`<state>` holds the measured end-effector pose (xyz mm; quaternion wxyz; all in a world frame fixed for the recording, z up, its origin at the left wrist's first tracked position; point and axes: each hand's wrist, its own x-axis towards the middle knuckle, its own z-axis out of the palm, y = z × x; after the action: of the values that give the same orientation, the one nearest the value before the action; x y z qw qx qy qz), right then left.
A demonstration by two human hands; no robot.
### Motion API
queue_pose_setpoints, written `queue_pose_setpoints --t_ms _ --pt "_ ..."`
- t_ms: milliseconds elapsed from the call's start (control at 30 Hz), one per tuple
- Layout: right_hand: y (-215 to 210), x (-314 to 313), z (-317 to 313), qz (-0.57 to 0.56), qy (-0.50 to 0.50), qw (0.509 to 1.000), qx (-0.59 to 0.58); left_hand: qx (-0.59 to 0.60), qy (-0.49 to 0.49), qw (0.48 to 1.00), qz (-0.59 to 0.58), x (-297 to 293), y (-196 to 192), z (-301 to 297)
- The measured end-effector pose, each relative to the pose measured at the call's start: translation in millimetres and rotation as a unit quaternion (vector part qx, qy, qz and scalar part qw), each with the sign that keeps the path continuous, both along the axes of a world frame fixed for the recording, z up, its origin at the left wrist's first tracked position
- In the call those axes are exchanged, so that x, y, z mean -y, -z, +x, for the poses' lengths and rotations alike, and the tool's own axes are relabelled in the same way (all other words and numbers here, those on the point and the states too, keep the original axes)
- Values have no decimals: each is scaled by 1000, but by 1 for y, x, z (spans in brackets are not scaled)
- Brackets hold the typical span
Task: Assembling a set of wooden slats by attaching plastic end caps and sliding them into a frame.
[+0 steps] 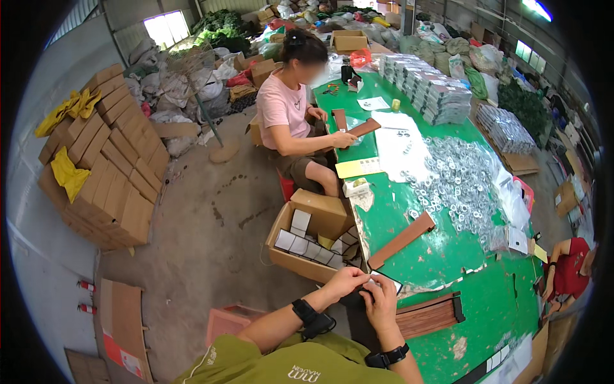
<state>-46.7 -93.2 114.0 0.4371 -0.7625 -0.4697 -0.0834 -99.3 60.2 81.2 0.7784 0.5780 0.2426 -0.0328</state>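
White showed between the fingertips: a small piece (371, 281), mostly covered and too small to identify. The left hand (344, 285) pinched it, thumb and forefinger nearly closed. The right hand (382, 302) met it from the other side, its fingers likewise drawn close in a pinch; the exact contact of each finger could not be told. The piece was in front of the wearer's body, by the near edge of the green table (448, 272). Its visible part looked pale and plain.

Just beyond the right fingers was a white card (391, 282) with a dark border. To the right of that hand lay a stack of reddish-brown strips (425, 315), dark at the right end. A single brown strip (403, 240) lay slanted farther up the table, near a heap of metal rings (455, 182). An open cardboard box (297, 265) containing white-faced packs stood left of the table.
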Motion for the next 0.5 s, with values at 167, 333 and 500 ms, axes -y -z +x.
queue_pose_setpoints --t_ms 167,333,500 --pt "3 4 -1 6 -14 1000 13 33 -22 991 129 7 7 10" --pt "10 12 -6 21 -19 1000 8 87 -58 978 179 20 7 8" --pt "21 26 -4 89 77 986 -118 138 24 974 179 30 -3 4"
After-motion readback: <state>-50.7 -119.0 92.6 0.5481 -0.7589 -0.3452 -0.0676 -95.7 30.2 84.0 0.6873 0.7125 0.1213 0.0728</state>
